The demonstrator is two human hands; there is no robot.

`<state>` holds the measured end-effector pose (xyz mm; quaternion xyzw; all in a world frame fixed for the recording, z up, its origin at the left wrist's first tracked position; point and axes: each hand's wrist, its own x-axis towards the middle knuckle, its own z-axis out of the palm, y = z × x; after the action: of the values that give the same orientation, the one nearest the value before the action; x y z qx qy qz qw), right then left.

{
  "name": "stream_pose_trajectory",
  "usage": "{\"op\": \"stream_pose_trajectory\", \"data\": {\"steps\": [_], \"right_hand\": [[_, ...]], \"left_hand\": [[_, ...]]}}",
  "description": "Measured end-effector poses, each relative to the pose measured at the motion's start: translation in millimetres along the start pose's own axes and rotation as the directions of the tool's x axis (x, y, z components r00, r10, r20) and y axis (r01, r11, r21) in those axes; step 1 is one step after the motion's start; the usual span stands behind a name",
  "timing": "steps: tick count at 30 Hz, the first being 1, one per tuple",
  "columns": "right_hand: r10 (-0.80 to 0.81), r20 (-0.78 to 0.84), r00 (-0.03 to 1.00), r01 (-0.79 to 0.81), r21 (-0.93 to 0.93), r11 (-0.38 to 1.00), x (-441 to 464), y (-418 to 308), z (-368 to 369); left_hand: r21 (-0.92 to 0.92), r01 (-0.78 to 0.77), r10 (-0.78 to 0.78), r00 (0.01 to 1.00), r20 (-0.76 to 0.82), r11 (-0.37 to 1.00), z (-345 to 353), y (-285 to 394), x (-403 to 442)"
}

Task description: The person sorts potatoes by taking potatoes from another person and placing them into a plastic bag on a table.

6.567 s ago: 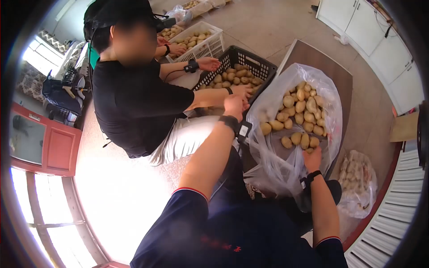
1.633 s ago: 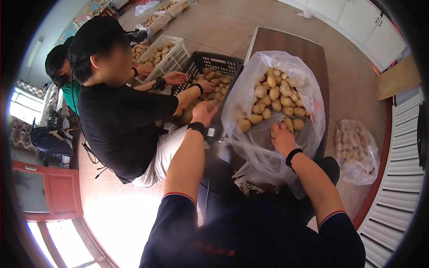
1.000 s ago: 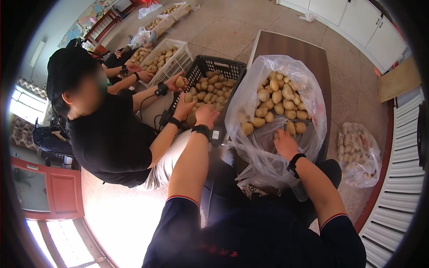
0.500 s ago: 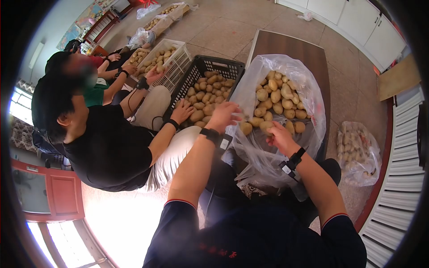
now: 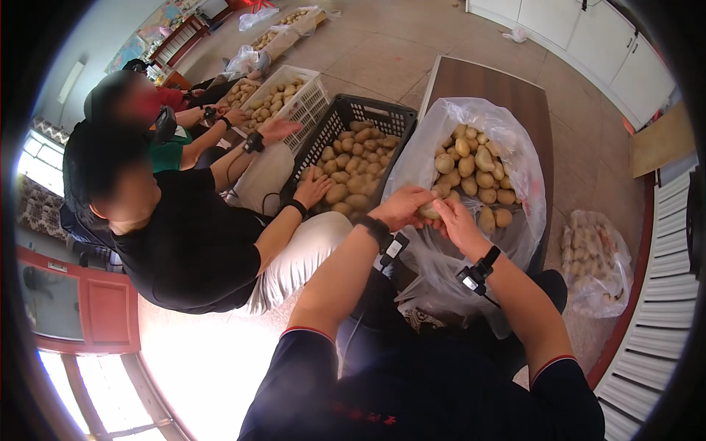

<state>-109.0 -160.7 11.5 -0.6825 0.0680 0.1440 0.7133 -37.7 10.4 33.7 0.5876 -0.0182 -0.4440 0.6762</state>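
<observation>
- The brown table (image 5: 489,82) sits beneath the open clear bag (image 5: 535,162); keeping the work low over it would, I judge, shorten any drop and spare bruises.
- The bag's mouth gapes toward the near side, potatoes heaped at its far end; its loose near film calls for fingers kept clear of the folds.
- Just left, the black crate (image 5: 382,111) holds many potatoes, a co-worker's hand (image 5: 312,188) at its left side.
- Farther left, the white crate (image 5: 314,108) holds more.
- On the right, a filled clear bag (image 5: 597,264) rests on the floor.
- Left hand (image 5: 402,208) and right hand (image 5: 461,224) meet, fingers curled narrowly around one potato.
- That held potato (image 5: 429,212) is above the open bag's near left part; light fingertip pressure from both sides should steady it and leave its skin visible.
</observation>
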Motion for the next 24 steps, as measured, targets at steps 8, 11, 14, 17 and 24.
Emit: {"op": "stream_pose_trajectory", "data": {"steps": [8, 11, 14, 17, 24], "right_hand": [[-0.164, -0.117, 0.979, 0.136, -0.218, 0.966, -6, 2, -11], [-0.287, -0.150, 0.946, 0.195, -0.443, 0.875, 3, 36, -27], [-0.322, -0.234, 0.917, 0.140, -0.569, 0.810, -5, 48, -42], [-0.360, -0.309, 0.880, -0.001, -0.759, 0.651, -11, 58, -62], [-0.345, -0.280, 0.896, -0.150, -0.921, 0.358, -24, 64, -89]], "left_hand": [[-0.023, 0.007, -0.006, 0.999, 0.039, 1.000, -6, 0, 4], [-0.091, -0.033, 0.037, 0.998, 0.041, 0.995, -10, 0, 1], [-0.161, -0.091, 0.083, 0.995, -0.056, 0.983, -18, 2, 1], [-0.188, -0.112, 0.088, 0.988, -0.130, 0.976, -29, 4, 1], [-0.312, -0.285, 0.146, 0.904, -0.402, 0.906, -65, -4, -3]]}}
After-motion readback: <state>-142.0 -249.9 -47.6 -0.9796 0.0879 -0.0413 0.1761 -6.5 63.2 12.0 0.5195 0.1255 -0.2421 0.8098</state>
